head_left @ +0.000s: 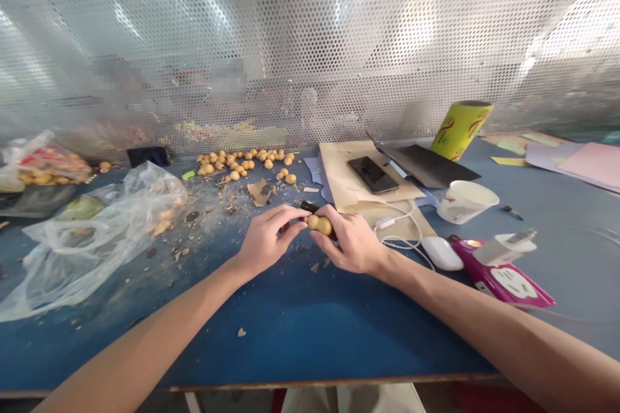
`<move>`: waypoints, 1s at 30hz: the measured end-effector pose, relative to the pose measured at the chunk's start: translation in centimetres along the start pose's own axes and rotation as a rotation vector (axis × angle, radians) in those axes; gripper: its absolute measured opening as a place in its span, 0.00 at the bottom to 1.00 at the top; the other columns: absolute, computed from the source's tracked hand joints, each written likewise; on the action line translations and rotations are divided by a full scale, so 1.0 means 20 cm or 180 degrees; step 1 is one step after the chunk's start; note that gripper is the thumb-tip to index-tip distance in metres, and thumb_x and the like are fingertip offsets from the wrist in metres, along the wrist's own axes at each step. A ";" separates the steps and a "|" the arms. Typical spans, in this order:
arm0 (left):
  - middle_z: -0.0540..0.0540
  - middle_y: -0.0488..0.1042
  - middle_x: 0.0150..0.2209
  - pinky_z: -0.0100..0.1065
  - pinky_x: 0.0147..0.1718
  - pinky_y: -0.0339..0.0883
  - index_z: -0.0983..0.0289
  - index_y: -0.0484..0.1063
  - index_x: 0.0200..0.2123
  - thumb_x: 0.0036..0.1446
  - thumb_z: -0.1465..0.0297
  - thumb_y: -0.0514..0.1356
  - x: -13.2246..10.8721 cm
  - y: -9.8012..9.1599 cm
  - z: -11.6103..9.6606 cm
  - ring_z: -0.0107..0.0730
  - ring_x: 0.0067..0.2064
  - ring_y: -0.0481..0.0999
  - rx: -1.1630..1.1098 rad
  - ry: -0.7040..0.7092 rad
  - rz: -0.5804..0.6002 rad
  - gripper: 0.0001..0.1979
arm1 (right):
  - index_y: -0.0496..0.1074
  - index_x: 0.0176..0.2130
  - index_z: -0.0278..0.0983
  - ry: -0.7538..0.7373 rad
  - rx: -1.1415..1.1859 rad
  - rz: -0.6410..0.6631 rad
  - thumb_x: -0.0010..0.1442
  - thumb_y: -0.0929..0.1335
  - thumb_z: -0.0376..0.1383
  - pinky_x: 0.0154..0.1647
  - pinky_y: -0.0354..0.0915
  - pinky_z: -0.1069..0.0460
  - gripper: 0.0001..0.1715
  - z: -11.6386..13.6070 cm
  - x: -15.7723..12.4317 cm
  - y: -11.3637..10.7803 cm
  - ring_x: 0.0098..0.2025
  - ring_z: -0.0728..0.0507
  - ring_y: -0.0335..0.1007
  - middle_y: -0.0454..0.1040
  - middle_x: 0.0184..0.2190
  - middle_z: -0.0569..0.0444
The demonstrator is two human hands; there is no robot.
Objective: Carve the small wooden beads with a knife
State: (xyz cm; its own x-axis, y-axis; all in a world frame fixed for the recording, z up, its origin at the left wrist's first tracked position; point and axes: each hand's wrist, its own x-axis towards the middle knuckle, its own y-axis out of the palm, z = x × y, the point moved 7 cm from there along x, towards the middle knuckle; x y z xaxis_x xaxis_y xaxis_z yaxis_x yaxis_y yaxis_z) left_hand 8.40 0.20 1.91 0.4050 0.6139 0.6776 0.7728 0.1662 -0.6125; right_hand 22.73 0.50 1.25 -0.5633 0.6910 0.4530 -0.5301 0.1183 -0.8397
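Observation:
Between my two hands, above the middle of the blue table, is a small tan bottle gourd (320, 224) with two rounded bulbs. My right hand (349, 239) is closed around its right end, thumb below and fingers above. The thumb and forefinger of my left hand (267, 235) pinch together at the gourd's narrow left tip. Just behind the fingertips a short black object (310, 206) shows; most of it is hidden, so I cannot tell its kind or which hand bears it. Farther back lies a cluster of similar small gourds (245, 164).
A clear plastic bag (104, 226) and scattered scraps cover the left side. To the right are a phone (372, 174) on brown paper, a paper cup (466, 201), a white earbud case (442, 253), and a magenta power strip (508, 277). A perforated metal screen (310, 45) stands behind.

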 end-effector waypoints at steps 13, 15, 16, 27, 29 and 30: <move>0.52 0.72 0.32 0.32 0.32 0.63 0.62 0.64 0.41 0.70 0.66 0.46 -0.01 0.13 0.05 0.33 0.33 0.73 -0.0137 -0.0498 0.1213 0.10 | 0.61 0.45 0.35 -0.0054 -0.0459 0.0358 0.67 0.60 0.43 0.27 0.50 0.53 0.14 -0.04 -0.01 0.07 0.25 0.45 0.70 0.75 0.26 0.53; 0.51 0.70 0.30 0.31 0.31 0.62 0.62 0.63 0.38 0.70 0.65 0.45 -0.01 0.13 0.05 0.31 0.31 0.72 -0.0199 -0.0561 0.1249 0.11 | 0.61 0.46 0.35 -0.0071 -0.0454 0.0359 0.67 0.59 0.43 0.27 0.50 0.53 0.15 -0.04 -0.01 0.07 0.25 0.45 0.70 0.75 0.26 0.53; 0.50 0.70 0.29 0.31 0.30 0.61 0.62 0.63 0.37 0.70 0.65 0.45 -0.01 0.13 0.05 0.31 0.30 0.72 -0.0214 -0.0578 0.1267 0.12 | 0.61 0.46 0.35 -0.0096 -0.0443 0.0379 0.67 0.59 0.44 0.27 0.49 0.53 0.15 -0.04 -0.01 0.07 0.25 0.45 0.70 0.75 0.26 0.53; 0.56 0.74 0.37 0.33 0.36 0.65 0.62 0.64 0.47 0.70 0.67 0.44 -0.02 0.14 0.04 0.35 0.38 0.76 -0.0135 -0.0429 0.1236 0.12 | 0.62 0.46 0.35 -0.0248 -0.0752 0.0504 0.67 0.58 0.44 0.26 0.48 0.52 0.16 -0.06 0.01 0.04 0.25 0.45 0.71 0.76 0.26 0.52; 0.57 0.74 0.38 0.34 0.36 0.66 0.62 0.63 0.49 0.70 0.68 0.43 -0.02 0.15 0.04 0.37 0.39 0.76 -0.0004 -0.0429 0.1266 0.12 | 0.62 0.46 0.35 -0.0192 -0.0710 0.0462 0.67 0.58 0.44 0.26 0.48 0.52 0.16 -0.06 0.01 0.04 0.25 0.44 0.71 0.76 0.27 0.51; 0.57 0.74 0.38 0.35 0.35 0.66 0.63 0.62 0.49 0.70 0.68 0.43 -0.02 0.15 0.04 0.38 0.39 0.76 0.0065 -0.0426 0.1273 0.12 | 0.62 0.46 0.34 -0.0165 -0.0681 0.0448 0.67 0.58 0.44 0.26 0.48 0.52 0.16 -0.06 0.01 0.04 0.25 0.44 0.71 0.76 0.27 0.51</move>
State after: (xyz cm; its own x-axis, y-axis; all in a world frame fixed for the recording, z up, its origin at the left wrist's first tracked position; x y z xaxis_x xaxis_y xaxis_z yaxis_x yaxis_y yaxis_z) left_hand 10.22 0.99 -0.54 0.6030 0.7277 0.3269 0.5572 -0.0910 -0.8254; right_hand 22.97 1.53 0.33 -0.6567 0.6745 0.3373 -0.3012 0.1754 -0.9373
